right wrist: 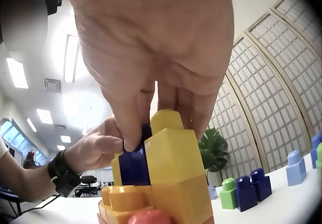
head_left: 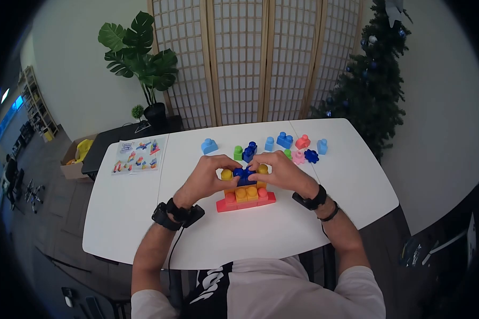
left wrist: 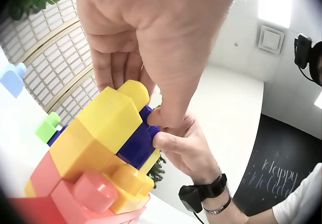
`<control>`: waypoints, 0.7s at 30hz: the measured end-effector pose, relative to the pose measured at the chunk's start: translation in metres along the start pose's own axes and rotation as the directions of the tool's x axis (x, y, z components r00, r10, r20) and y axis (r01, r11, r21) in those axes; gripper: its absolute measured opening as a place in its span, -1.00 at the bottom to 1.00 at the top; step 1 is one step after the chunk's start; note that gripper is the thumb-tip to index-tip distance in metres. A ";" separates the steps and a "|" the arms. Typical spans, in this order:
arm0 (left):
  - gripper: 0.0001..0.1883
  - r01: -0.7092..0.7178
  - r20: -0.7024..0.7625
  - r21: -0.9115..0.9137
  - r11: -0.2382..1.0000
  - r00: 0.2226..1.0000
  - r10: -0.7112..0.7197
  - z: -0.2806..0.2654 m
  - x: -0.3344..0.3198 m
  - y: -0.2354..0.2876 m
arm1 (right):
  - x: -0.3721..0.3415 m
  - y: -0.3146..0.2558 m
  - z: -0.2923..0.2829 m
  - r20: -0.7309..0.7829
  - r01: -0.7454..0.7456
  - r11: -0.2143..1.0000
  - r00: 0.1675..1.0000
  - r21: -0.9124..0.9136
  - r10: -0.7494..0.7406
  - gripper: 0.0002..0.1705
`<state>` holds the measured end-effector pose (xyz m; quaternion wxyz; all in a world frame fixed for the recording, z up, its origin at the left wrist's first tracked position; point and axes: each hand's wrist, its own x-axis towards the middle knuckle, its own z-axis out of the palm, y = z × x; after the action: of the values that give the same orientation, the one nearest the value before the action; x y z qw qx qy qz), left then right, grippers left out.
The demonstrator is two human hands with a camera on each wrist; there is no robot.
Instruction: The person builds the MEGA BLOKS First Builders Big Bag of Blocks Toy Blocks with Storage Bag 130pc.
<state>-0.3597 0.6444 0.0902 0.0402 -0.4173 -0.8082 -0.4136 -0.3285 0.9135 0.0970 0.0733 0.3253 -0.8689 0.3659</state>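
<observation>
A stack of toy building blocks stands in front of the person, with a red base [head_left: 221, 206] and orange blocks [head_left: 246, 194] above it. At its top, a dark blue block [right wrist: 134, 167] sits between two yellow blocks [left wrist: 108, 114]. The left hand [head_left: 207, 174] reaches over one yellow block, its thumb against the near face of the dark blue block and its fingers behind. From the other side the right hand [head_left: 286, 171] pinches the same block, thumb in front. The far fingertips are partly hidden behind the stack in both wrist views.
Loose blocks lie behind the stack: a light blue block [head_left: 209, 146], a green block [head_left: 238, 153], a dark blue block [head_left: 249, 152], a red block [head_left: 303, 141] and several more. A picture sheet [head_left: 138, 156] lies at the left of the white table [head_left: 122, 212].
</observation>
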 end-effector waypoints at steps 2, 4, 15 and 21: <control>-0.66 -0.011 0.001 0.011 1.000 1.000 0.011 0.000 0.000 -0.001 | -0.002 0.000 0.002 -0.008 0.009 1.000 1.000 -0.008 -0.009 -0.72; -0.66 -0.017 -0.003 0.006 1.000 1.000 0.018 0.000 0.000 -0.002 | -0.002 0.001 0.002 -0.020 0.021 1.000 1.000 -0.019 -0.021 -0.72; -0.65 0.003 -0.040 -0.066 0.998 0.999 -0.006 0.009 -0.008 -0.006 | -0.007 0.002 0.009 -0.099 0.072 0.997 0.992 -0.009 -0.072 -0.71; -0.56 0.031 0.036 -0.078 0.996 0.999 -0.029 0.001 -0.010 -0.001 | -0.008 -0.002 -0.008 0.036 0.034 0.999 0.999 0.008 -0.034 -0.73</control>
<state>-0.3538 0.6381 0.0850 0.0035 -0.4135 -0.7981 -0.4383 -0.3221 0.9222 0.1009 0.0627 0.3470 -0.8630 0.3618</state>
